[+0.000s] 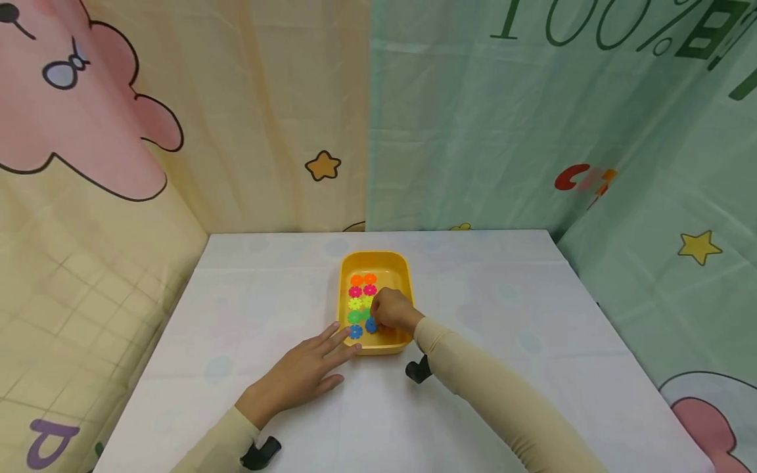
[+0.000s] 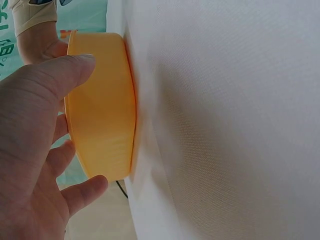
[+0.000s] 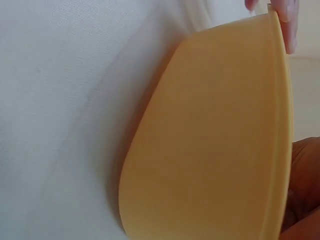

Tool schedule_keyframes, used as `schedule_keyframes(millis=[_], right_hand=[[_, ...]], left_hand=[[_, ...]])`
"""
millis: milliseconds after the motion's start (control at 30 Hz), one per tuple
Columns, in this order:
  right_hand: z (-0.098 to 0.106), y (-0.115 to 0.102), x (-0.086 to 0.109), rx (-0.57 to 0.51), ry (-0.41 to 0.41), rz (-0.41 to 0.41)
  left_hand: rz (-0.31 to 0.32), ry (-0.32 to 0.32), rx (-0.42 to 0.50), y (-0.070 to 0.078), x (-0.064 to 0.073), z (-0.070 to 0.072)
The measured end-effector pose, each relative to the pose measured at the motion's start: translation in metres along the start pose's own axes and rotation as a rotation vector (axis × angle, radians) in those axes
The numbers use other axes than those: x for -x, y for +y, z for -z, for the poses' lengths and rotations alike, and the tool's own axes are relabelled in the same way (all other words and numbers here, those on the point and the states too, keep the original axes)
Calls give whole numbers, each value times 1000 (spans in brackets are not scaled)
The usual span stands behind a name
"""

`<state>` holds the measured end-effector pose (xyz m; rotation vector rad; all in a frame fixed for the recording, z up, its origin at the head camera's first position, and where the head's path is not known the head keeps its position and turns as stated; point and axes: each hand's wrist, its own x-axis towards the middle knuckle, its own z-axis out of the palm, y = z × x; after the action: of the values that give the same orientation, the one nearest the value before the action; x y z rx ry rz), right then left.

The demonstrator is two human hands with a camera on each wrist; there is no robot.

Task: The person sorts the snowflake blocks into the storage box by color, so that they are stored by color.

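Observation:
A yellow tray holds small flower-shaped pieces in two columns: orange, pink, yellow, green and blue. My right hand reaches down into the tray over its right side. Its bent fingers pinch the right-hand blue piece, partly covering the right column. With fingers extended, my left hand lies at the tray's near left corner, fingertips at the rim. In the left wrist view, its thumb overlaps the tray's outer wall.
The tray stands on a table with a white cloth. Printed curtains hang behind the table and along both sides. A black wrist mount juts from the right sleeve, another from the left.

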<state>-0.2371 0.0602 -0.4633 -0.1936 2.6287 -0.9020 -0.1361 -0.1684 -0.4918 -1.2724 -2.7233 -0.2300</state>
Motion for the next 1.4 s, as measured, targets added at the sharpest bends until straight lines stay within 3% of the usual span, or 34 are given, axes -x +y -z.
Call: schedule_keyframes(millis=[433,800,1000,1400], right_hand=[[-6,3,1,94,21,46],[5,-1,7,141,71,100],[21,6,13,150,149,150],[56,40,38,372,410,340]], left_hand=[[-11,14,-10,-1,1,0],[0,-2,-14,-2,0,1],[-2,-2,-13,-5,-1,1],[2,-14,-11,-6,-1,2]])
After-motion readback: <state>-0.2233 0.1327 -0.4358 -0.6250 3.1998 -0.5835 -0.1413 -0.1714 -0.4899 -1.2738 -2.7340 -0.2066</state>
